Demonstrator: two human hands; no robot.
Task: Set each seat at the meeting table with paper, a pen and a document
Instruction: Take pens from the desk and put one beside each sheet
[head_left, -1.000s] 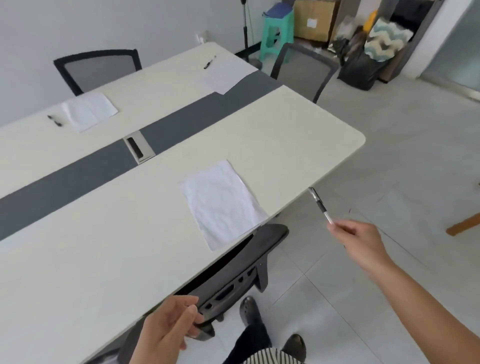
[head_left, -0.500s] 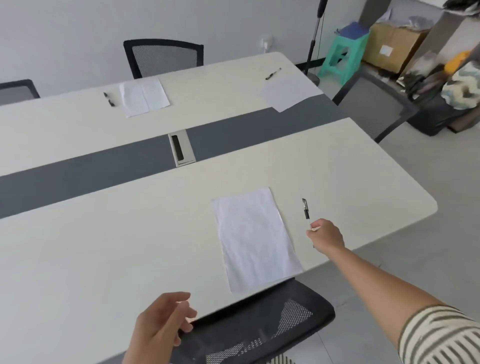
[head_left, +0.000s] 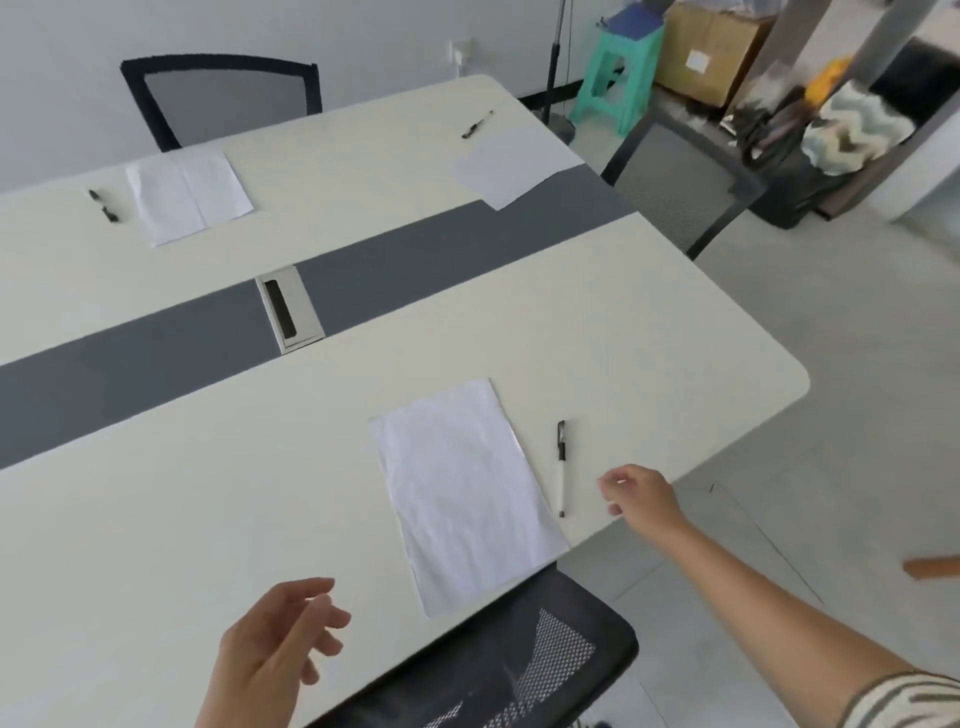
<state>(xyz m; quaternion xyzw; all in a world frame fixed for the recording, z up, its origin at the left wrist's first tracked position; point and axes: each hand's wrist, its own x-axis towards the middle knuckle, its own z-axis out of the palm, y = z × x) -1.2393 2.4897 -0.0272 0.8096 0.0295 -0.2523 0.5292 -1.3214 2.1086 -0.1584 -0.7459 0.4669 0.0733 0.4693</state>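
Note:
A white sheet of paper (head_left: 465, 491) lies at the near seat of the cream meeting table (head_left: 649, 322). A black-capped pen (head_left: 561, 467) lies flat just right of that sheet. My right hand (head_left: 641, 496) hovers a little right of the pen, fingers loosely curled, holding nothing. Low over the table's near edge, my left hand (head_left: 283, 654) is open and empty. Across the table, a folded sheet (head_left: 187, 192) has a pen (head_left: 102, 206) on its left. At the far end, another sheet (head_left: 511, 169) has a pen (head_left: 477, 124) beyond it.
A black mesh chair (head_left: 498, 670) is tucked under the near edge. Another chair (head_left: 223, 98) stands at the far side and a grey one (head_left: 680, 182) at the table's end. A cable box (head_left: 285, 312) sits in the grey centre strip. A green stool (head_left: 618, 67), cardboard box and clutter stand far right.
My right hand has laid the pen down beside the near sheet and let go, drawing back to the right. The camera has moved closer over the table.

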